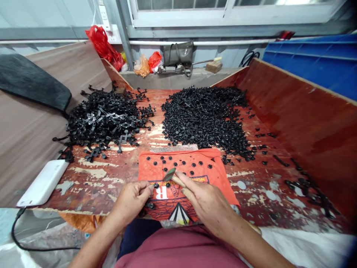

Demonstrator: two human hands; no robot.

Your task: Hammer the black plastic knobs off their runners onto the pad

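Observation:
An orange-red printed cloth (223,186) lies at the table's front edge, with several small round black parts (192,173) spread over it. My right hand (206,199) is closed around the wooden handle of a small hammer (169,174), whose greenish-grey head is just above the cloth. At the cloth's left side my left hand (134,199) is pinched, its fingertips beside a black part (156,185); whether something is between them is hidden. Another black part (151,206) sits just below those fingertips.
Behind the cloth are a pile of linked black pieces (103,119) at left and a heap of small black pieces (203,115) at right. Wooden boards (301,108) wall the table. A white power bank (43,182) with a cable lies at the left edge.

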